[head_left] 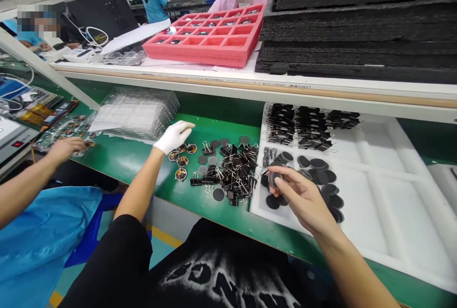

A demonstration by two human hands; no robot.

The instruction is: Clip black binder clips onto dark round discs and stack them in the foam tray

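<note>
My left hand (174, 136), in a white glove, is over the green bench beside several small round electronic parts (182, 161) with orange and black insides. Its fingers stretch loosely to the right, and I see nothing in them. In my bare right hand (300, 193), a dark round disc (274, 179) is pinched between thumb and fingers; whether it is one disc or a small stack I cannot tell. Below and beyond that hand, many black discs (323, 177) lie in a white foam tray (371, 203). A heap of black binder clips (235, 174) spreads between my hands, with loose discs around it.
Rows of binder clips (298, 124) fill the tray's far compartment. Clear plastic trays (135, 113) are stacked behind my left hand. Overhead runs a white shelf edge (250, 86), bearing a red foam tray (200, 53) and black foam sheets (357, 32). A co-worker's hand (69, 148) is at left.
</note>
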